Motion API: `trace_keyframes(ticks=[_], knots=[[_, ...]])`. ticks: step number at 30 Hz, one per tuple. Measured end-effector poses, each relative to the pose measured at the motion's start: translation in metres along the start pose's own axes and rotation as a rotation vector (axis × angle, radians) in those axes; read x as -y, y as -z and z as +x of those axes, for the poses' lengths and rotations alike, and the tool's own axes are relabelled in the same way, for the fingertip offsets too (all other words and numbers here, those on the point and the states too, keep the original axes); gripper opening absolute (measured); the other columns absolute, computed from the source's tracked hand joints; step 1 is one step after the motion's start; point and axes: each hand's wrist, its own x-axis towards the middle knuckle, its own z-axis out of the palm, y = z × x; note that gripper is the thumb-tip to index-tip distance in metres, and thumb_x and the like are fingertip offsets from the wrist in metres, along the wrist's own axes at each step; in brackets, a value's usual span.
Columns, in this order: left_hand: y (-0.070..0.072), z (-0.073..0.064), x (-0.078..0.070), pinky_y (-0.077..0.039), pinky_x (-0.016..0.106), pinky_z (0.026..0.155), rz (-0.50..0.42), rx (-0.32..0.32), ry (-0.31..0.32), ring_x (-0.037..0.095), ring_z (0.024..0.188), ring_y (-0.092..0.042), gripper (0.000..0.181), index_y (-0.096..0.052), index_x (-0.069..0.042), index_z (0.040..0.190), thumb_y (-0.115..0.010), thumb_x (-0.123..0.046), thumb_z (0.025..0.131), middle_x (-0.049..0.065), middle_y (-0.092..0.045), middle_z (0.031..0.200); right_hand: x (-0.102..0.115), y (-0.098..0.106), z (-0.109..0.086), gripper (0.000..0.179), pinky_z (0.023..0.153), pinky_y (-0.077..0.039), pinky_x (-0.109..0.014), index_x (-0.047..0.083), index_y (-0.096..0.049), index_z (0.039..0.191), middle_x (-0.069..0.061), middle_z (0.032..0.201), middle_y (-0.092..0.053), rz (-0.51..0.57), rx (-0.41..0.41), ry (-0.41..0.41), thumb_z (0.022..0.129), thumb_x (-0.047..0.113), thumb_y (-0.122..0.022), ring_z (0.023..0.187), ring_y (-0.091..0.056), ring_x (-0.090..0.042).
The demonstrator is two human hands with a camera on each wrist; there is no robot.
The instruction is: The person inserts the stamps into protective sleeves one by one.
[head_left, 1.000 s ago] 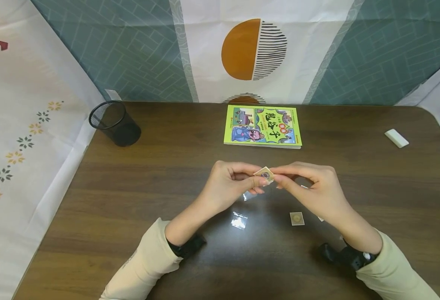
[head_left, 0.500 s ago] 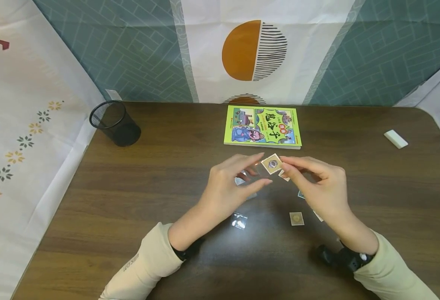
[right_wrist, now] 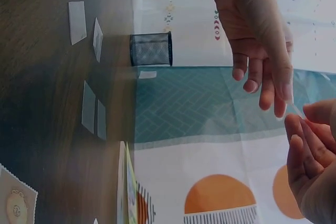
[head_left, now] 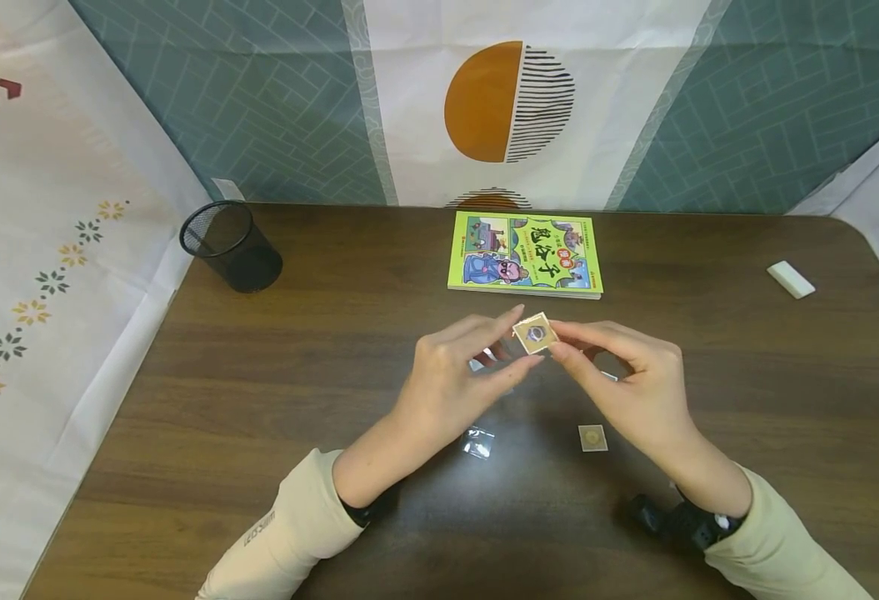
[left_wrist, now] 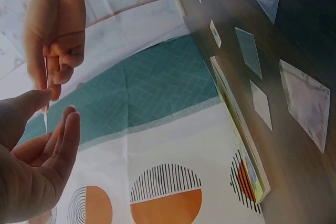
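Observation:
A small tan stamp [head_left: 536,333] with a light border and a dark design is held up above the table. My right hand [head_left: 630,367] pinches its right corner between thumb and index finger. My left hand [head_left: 450,358] is at its other side, thumb and index spread around its edges; in the right wrist view the left thumb meets its edge [right_wrist: 296,109]. Another tan stamp [head_left: 592,438] lies below my right hand; its scalloped edge shows in the right wrist view [right_wrist: 18,200]. A clear plastic sleeve [head_left: 478,442] lies below my left hand, with another sleeve [head_left: 476,364] partly hidden behind it.
A black mesh pen holder [head_left: 237,258] stands at the back left. Behind my hands lies a yellow-green book [head_left: 525,252]. A white block [head_left: 791,278] lies at the right. Several flat pieces, including a clear sleeve [left_wrist: 307,103], show on the table [head_left: 259,400].
My left thumb and index spread away from the stamp. My right hand lifted it away and to the right, then brought it back left between the left fingers.

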Motion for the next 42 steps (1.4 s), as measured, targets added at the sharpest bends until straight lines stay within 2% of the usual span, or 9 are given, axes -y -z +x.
trace_keyframes(ticks=[6,15,22,29,42], knots=[[0.0003,0.0006,0.0008,-0.049,0.011,0.065,-0.023,-0.026,-0.019,0.007,0.066,-0.062,0.040,-0.066,-0.001,0.113,-0.077,-0.012,0.076,0.004,-0.069,0.083,-0.0020,-0.0002,-0.0001,0.045,0.064,-0.046,-0.017,0.003,-0.069,0.107,-0.005,0.089,-0.071,-0.022,0.054,0.000,0.066,-0.012,-0.077,0.075,-0.058,-0.005],[-0.0002,0.0010,0.0019,-0.048,0.009,0.063,-0.034,-0.021,-0.027,0.005,0.061,-0.060,0.039,-0.066,0.001,0.112,-0.076,-0.010,0.077,0.004,-0.067,0.077,-0.0049,-0.0018,0.0008,0.044,0.061,-0.045,-0.016,0.003,-0.070,0.108,-0.006,0.086,-0.070,0.043,0.056,0.067,0.067,-0.013,-0.075,0.070,-0.057,-0.006],[-0.0005,0.0015,0.0028,-0.047,0.009,0.060,-0.007,-0.054,-0.028,0.005,0.058,-0.059,0.038,-0.066,0.002,0.112,-0.076,-0.012,0.078,0.004,-0.066,0.073,-0.0061,-0.0019,0.0009,0.050,0.060,-0.044,-0.017,0.002,-0.065,0.117,-0.006,0.093,-0.070,0.066,0.139,0.102,0.070,-0.011,-0.075,0.070,-0.055,-0.006],[-0.0002,0.0021,0.0033,-0.047,0.009,0.060,-0.018,-0.063,-0.029,0.005,0.058,-0.059,0.038,-0.067,0.002,0.111,-0.076,-0.012,0.077,0.005,-0.067,0.074,-0.0035,0.0011,0.0014,0.059,0.065,-0.047,-0.017,0.004,-0.060,0.123,-0.005,0.099,-0.068,0.050,0.187,0.065,0.068,-0.013,-0.074,0.075,-0.058,-0.006],[0.0013,0.0024,0.0044,-0.047,0.009,0.060,-0.005,-0.032,-0.019,0.006,0.060,-0.059,0.038,-0.066,0.001,0.112,-0.076,-0.013,0.078,0.006,-0.068,0.078,-0.0046,0.0008,0.0009,0.056,0.064,-0.047,-0.017,0.005,-0.062,0.122,-0.005,0.103,-0.068,0.030,0.214,0.053,0.070,-0.010,-0.074,0.076,-0.059,-0.005]])
